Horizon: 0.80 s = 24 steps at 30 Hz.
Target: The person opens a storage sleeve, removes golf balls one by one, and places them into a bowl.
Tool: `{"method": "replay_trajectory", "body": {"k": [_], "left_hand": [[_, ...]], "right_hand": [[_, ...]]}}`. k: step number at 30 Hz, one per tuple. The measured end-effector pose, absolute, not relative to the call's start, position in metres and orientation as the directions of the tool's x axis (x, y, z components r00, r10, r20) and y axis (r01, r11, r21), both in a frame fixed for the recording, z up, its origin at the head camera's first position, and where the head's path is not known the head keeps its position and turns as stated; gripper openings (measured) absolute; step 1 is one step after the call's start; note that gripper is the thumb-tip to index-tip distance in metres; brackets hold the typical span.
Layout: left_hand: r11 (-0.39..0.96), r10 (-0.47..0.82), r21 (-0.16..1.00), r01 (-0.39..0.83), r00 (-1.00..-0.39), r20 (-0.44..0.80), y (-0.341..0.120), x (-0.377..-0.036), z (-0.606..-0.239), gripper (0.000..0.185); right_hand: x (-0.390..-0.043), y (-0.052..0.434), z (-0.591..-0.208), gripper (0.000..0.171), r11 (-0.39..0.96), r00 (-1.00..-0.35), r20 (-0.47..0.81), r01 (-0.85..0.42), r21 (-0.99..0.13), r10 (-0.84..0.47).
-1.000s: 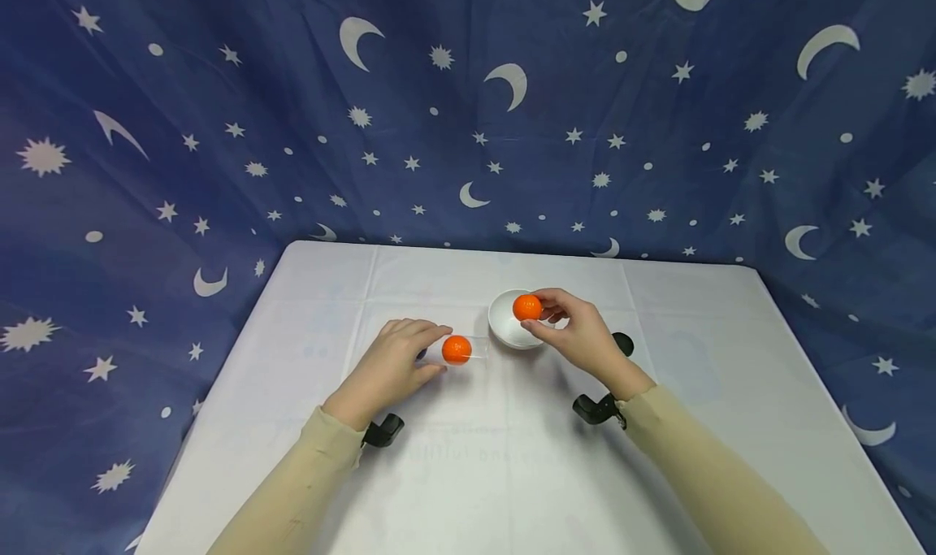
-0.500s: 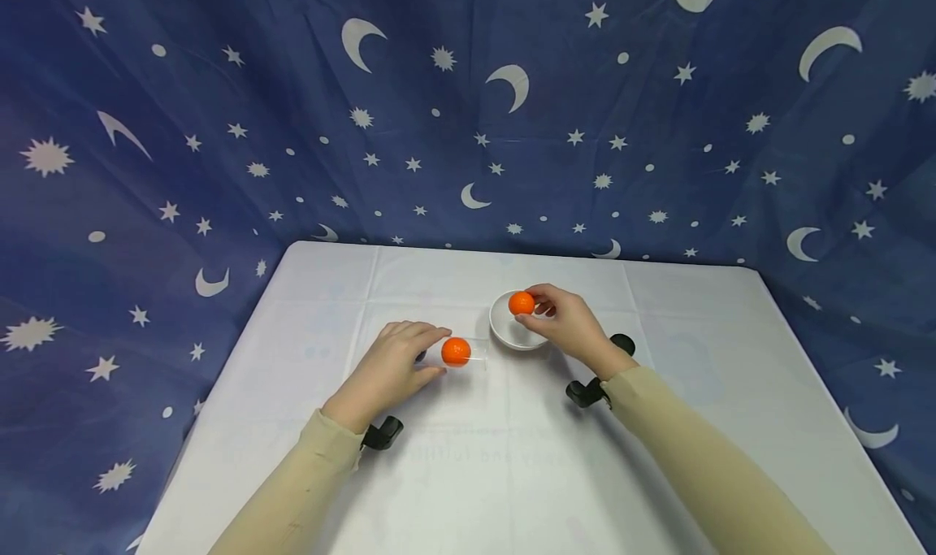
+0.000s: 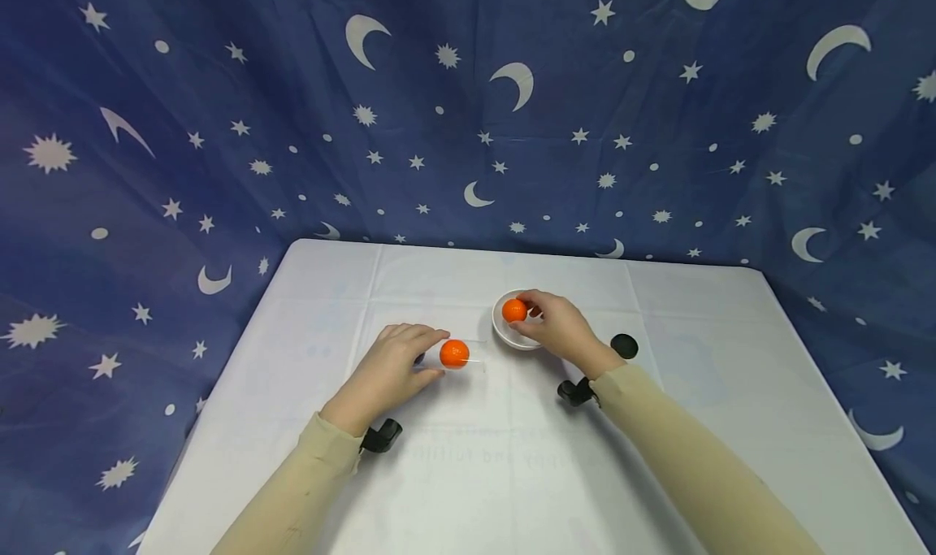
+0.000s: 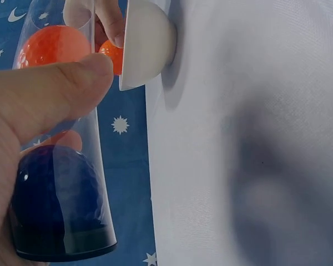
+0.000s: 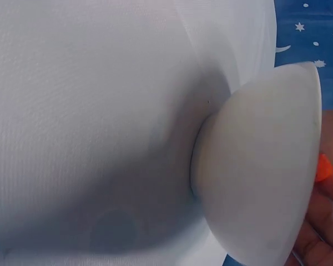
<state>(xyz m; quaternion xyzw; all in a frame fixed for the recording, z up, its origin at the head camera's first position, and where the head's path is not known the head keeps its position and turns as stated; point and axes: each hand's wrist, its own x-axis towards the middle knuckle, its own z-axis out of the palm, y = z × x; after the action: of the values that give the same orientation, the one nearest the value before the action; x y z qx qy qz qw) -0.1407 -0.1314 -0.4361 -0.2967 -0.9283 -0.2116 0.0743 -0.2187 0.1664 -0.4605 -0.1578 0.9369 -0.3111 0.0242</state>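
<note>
My left hand (image 3: 387,372) grips a clear plastic tube (image 4: 66,244) with a dark base, its thumb laid across the side. Inside are a dimpled orange ball (image 3: 454,354) towards the mouth and a dark blue ball (image 4: 58,185) at the base end. A second orange ball (image 3: 514,310) is between the thumb and fingers of my right hand (image 3: 566,333), down at the opening of a small white bowl (image 5: 261,166). In the left wrist view this ball shows partly past the bowl's rim. The bowl stands upright, just right of the tube's mouth.
A round black disc (image 3: 625,345) lies on the white-covered table (image 3: 483,490), right of my right wrist. Black wrist mounts (image 3: 383,436) jut from both sleeves. A blue curtain (image 3: 409,75) with moons and stars surrounds the table's back and sides.
My right hand has moved left and slightly down with the orange ball, bringing it from over the bowl into its opening. My left hand and the tube stay nearly still.
</note>
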Motion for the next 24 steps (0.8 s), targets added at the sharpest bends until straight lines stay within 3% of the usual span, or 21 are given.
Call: {"method": "replay_trajectory", "body": {"k": [24], "left_hand": [[0.737,0.512,0.358,0.573,-0.820,0.257,-0.134,-0.137,-0.436,0.051]], "right_hand": [[-0.220,0.149,-0.463,0.039,0.825,-0.949,-0.056,-0.239,-0.512,-0.309]]}}
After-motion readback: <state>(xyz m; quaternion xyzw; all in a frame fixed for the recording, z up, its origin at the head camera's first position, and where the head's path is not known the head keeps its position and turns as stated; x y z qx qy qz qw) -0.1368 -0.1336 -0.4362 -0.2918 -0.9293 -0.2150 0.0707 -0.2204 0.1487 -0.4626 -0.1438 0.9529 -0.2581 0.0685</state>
